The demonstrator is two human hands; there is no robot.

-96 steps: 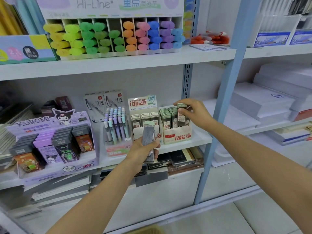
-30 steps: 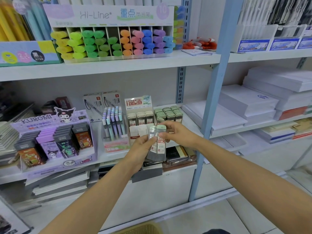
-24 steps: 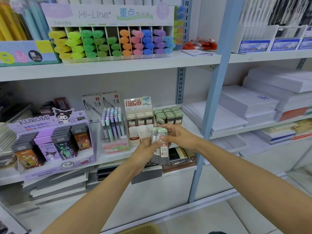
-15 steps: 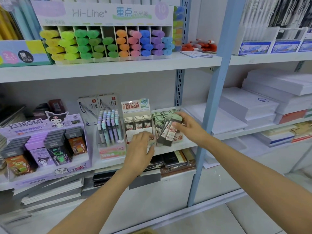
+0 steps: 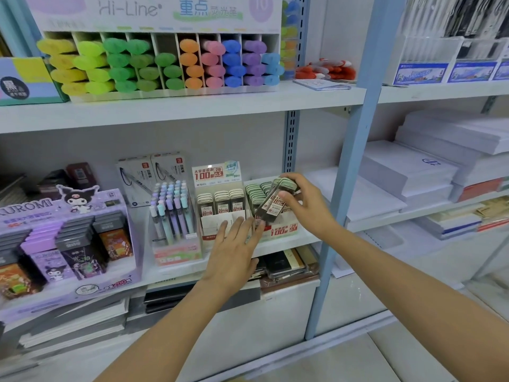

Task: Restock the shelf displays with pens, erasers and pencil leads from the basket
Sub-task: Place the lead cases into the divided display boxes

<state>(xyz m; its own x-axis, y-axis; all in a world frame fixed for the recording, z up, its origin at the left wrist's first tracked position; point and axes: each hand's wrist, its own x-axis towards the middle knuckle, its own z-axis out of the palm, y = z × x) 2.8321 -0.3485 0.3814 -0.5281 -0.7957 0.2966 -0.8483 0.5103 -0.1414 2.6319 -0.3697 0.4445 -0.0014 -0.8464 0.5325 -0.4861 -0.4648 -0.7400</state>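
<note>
My right hand (image 5: 305, 206) grips a small bunch of pencil lead cases (image 5: 271, 208), grey with pale green caps and red-and-white labels, tilted over the right-hand lead display box (image 5: 282, 230) on the middle shelf. That box holds rows of the same cases. My left hand (image 5: 234, 250) is empty, fingers straight and spread, held in front of the left lead display box (image 5: 220, 216), which has a row of cases at its back. The basket is out of sight.
A pastel pen display (image 5: 173, 216) stands left of the lead boxes, then a purple Kuromi box (image 5: 63, 244). Highlighters (image 5: 165, 64) fill the shelf above. A blue upright post (image 5: 349, 166) runs just right of my right hand. Paper reams (image 5: 407, 172) lie beyond it.
My right hand has taken the lead cases out of my left hand and carried them up and right over the right box. My left hand has let go and opened.
</note>
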